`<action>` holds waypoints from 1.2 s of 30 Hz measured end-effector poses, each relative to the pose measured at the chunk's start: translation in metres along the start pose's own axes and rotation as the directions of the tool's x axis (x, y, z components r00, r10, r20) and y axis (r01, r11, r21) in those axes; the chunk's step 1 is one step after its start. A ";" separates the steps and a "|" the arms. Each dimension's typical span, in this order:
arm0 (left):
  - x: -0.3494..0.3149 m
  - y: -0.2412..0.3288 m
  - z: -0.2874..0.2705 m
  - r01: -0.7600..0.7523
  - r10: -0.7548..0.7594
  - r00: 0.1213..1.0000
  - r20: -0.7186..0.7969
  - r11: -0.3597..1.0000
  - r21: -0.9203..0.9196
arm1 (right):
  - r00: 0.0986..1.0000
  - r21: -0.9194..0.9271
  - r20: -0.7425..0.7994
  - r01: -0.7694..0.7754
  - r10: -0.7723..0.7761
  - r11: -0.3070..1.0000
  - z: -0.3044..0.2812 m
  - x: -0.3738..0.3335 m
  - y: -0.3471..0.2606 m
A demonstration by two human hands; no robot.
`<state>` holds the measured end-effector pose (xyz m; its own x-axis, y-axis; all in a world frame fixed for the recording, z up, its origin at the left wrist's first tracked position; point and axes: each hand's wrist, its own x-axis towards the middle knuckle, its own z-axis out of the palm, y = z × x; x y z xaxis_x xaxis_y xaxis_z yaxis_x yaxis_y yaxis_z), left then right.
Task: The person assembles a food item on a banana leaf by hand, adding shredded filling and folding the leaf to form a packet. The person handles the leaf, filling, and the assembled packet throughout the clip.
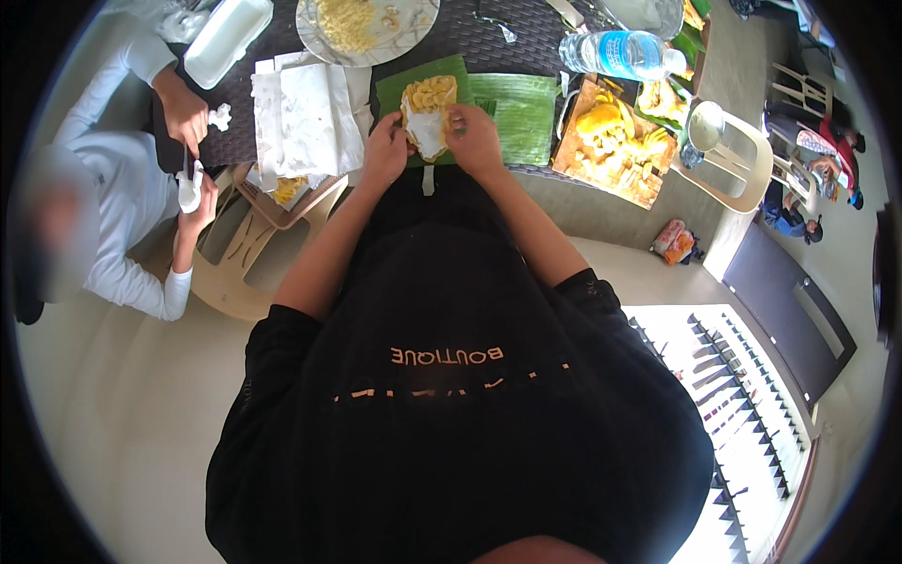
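Observation:
At the table's near edge, a flat piece of food lies over a green banana leaf; yellow lumps cover its top end and a white patch its middle. I cannot make out its exact kind. My left hand pinches its left edge. On the opposite side, the fingers of my right hand close on its right edge. A second strip of banana leaf is spread flat beside my right hand. Left of my left hand is a stack of white paper sheets.
At the left a person holds a knife and a white piece. A plate and a white foam box sit farther back. A water bottle lies right, near a wooden board with yellow pieces. A chair stands right.

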<state>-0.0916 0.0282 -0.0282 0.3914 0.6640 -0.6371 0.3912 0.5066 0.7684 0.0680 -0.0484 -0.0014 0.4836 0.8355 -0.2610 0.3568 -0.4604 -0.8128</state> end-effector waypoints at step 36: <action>-0.032 0.021 0.060 -0.111 0.230 0.885 -0.404 0.948 0.298 | 0.931 0.235 0.266 0.188 -0.250 0.954 -0.018 0.034 0.040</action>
<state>-0.0460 -0.0160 0.0048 0.1002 0.9266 -0.3624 0.5757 0.2430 0.7807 0.1130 -0.0434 -0.0331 0.1482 0.9726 -0.1788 0.2434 -0.2112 -0.9467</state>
